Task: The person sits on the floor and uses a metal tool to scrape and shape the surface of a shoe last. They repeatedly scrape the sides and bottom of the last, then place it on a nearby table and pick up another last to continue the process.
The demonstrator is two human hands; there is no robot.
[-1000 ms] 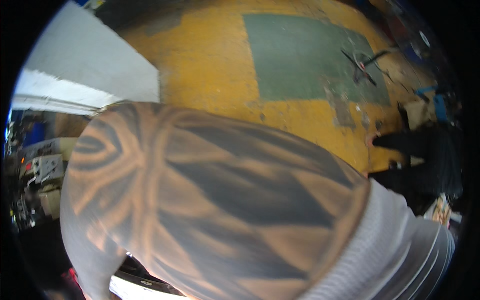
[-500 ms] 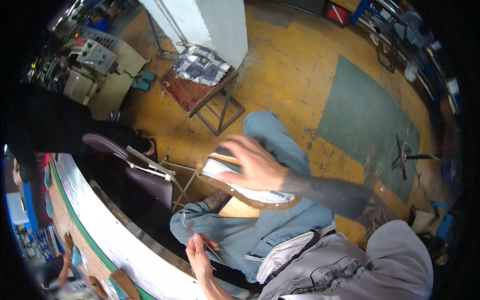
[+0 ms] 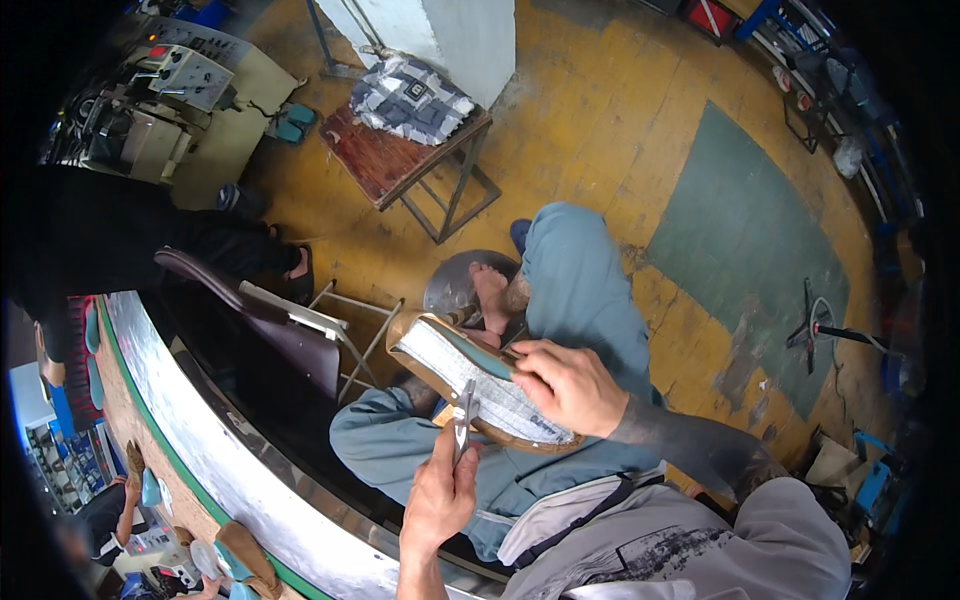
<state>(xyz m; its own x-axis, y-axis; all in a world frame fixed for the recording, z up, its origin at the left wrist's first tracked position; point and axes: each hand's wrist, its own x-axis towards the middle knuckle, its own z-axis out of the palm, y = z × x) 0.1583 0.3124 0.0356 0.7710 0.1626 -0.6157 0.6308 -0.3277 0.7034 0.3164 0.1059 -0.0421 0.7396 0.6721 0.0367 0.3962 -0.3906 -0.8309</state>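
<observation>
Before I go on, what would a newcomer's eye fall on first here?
Probably the brown, shoe-shaped piece with a pale fabric face, at centre: the right hand grips its right side, the left hand holds silvery metal pliers at its near edge. Next come the grey-and-white checked cushion on the red-brown table at the top, and the green rectangle on the yellow floor at right.

The left hand (image 3: 440,497) hides part of the pliers (image 3: 463,420), the right hand (image 3: 577,388) part of the shoe (image 3: 430,347); a co-worker's head (image 3: 74,540) is blurred.
</observation>
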